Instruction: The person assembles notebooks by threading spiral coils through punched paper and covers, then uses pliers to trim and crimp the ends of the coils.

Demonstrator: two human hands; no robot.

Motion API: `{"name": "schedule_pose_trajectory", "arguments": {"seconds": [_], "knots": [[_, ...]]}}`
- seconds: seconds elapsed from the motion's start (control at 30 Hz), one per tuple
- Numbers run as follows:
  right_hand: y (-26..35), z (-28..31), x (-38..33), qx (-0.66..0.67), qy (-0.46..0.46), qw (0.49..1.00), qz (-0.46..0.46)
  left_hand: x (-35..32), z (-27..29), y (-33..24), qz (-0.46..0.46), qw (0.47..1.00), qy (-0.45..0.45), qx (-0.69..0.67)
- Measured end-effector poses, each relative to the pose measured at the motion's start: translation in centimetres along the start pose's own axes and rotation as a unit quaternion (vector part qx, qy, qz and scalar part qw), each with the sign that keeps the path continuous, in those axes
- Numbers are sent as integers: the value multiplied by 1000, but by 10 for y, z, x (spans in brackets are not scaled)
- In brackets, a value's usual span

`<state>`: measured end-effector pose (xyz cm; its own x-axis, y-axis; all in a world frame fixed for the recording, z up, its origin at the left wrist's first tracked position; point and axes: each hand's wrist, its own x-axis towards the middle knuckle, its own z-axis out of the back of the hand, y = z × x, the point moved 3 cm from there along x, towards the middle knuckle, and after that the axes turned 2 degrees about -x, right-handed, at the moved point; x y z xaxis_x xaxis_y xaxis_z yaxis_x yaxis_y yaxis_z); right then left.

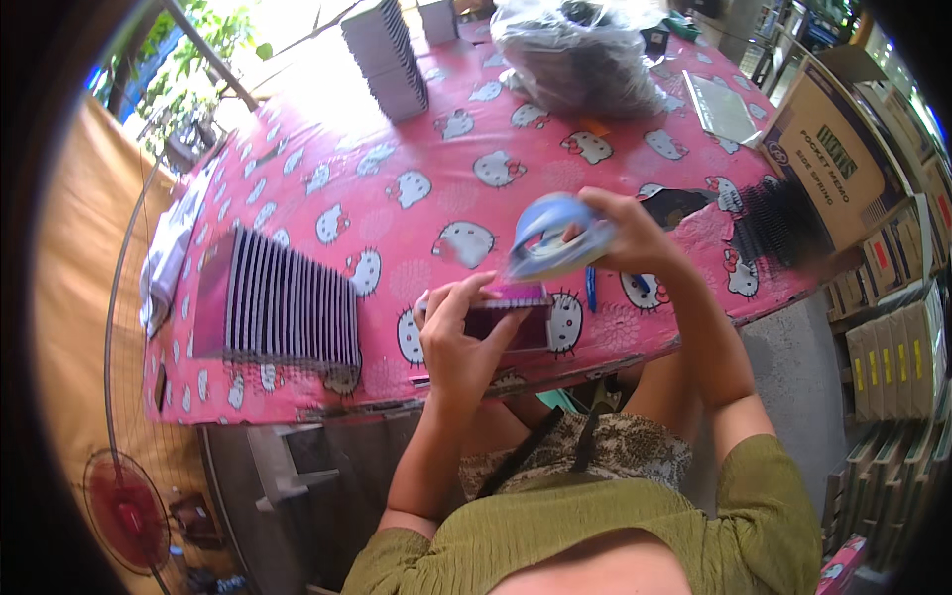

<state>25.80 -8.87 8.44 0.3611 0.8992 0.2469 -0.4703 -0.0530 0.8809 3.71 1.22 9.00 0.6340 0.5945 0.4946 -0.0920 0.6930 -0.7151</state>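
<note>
Two hands busy. My left hand [458,332] pinches small maroon spiral-bound notebook [508,319] at near edge of pink cartoon-cat-print surface [327,149]. My right hand [627,233] closes round pale blue plastic tape dispenser [555,236], hovering above notebook, blurred. Best: steady notebook flat, lower dispenser squarely. Clear plastic bag [575,50], far side: dark contents, unclear. Brown cardboard box [828,164], right: inside hidden.

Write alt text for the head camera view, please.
A person's left hand holds a small purple notebook while the right hand holds a light-blue tool above it, over a pink cartoon-cat tablecloth beside stacked notebooks.
</note>
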Motion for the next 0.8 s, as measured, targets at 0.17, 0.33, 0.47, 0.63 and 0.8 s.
{"name": "schedule_pose_trajectory", "arguments": {"seconds": [0.17,0.33,0.47,0.63,0.8], "knots": [[-10,-19,6,-168,24,985,21,-5,8,4,22,1000,10,-2],[15,-19,14,-62,88,993,46,1,17,20,-17,998,-52,4],[3,-29,29,68,44,996,31,-11,26,46,167,941,-82,-282],[7,-39,38,-103,56,993,23,-21,16,90,137,852,-104,-495],[19,-46,36,-22,70,995,69,-23,14,103,180,788,-72,-584]]}}
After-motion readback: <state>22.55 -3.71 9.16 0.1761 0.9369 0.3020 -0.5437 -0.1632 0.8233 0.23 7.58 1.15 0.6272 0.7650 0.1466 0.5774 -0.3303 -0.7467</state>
